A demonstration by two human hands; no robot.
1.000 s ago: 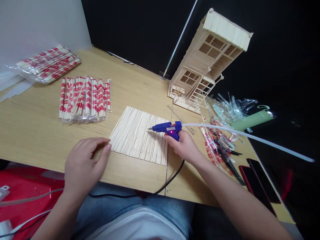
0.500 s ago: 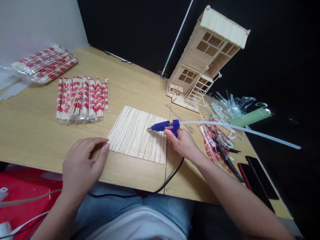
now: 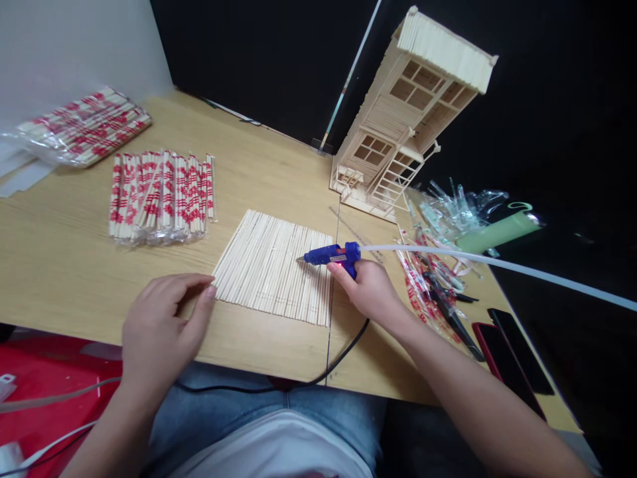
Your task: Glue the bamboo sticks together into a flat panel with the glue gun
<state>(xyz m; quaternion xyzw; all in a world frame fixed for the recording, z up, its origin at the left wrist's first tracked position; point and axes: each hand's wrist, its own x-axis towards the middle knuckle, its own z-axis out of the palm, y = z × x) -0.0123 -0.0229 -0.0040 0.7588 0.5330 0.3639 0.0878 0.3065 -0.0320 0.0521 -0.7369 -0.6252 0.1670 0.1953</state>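
My right hand [image 3: 368,287] is wrapped round the handle of a blue hot glue gun [image 3: 326,254]. Its nozzle points left, over a flat panel of pale wooden chopsticks [image 3: 273,269] laid side by side on the table. From the back of the gun a long white glue stick [image 3: 478,257] sticks out to the right; a black cord hangs below. My left hand [image 3: 166,318] has thumb and forefinger pinched together at the panel's left edge. Whether the nozzle touches the wood, I cannot tell.
A model house of sticks [image 3: 398,126] stands at the back. Wrapped chopsticks [image 3: 162,196] and a clear bag of more [image 3: 84,126] lie left. Rightward are crumpled wrappers [image 3: 423,285], black scissors-like handles [image 3: 455,322], a green bottle [image 3: 497,231] and two phones [image 3: 507,365].
The glue gun in my right hand has shifted slightly to the right over the panel, and its glue stick now reaches the frame's right edge. My left hand stays at the panel's edge.
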